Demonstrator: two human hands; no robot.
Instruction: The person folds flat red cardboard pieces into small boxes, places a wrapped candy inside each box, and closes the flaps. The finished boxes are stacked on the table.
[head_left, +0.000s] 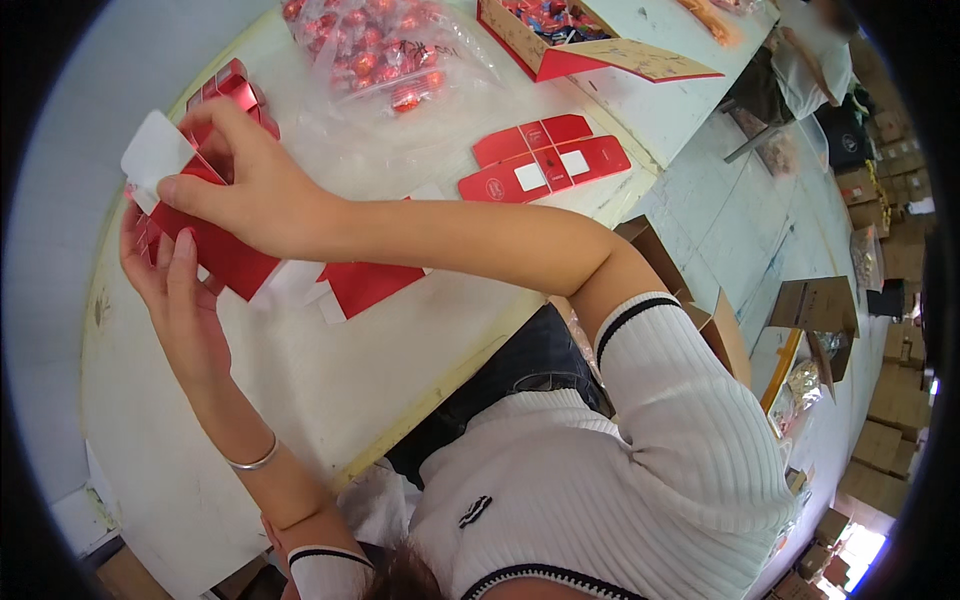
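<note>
A small red cardboard box [228, 258] with a white-lined end flap [155, 152] is held between my two hands over the left part of the table. My left hand [185, 305] supports it from below and the near side, fingers curled against its wall. From above, my right hand [268, 190] grips its upper edge by the flap, thumb on the near side. The flap stands up from the box. Just behind are folded red boxes [235, 88]. A flat red carton piece [372, 287] lies below my right forearm.
Farther back on the white table [290, 410] sits a clear plastic bag [370, 55] of red foil-wrapped balls. Flat red cartons [545, 158] lie near the table's right edge. An open red box [560, 28] holds small wrapped items. Brown cartons [725, 335] stand beyond; another person [805, 70] is at far right.
</note>
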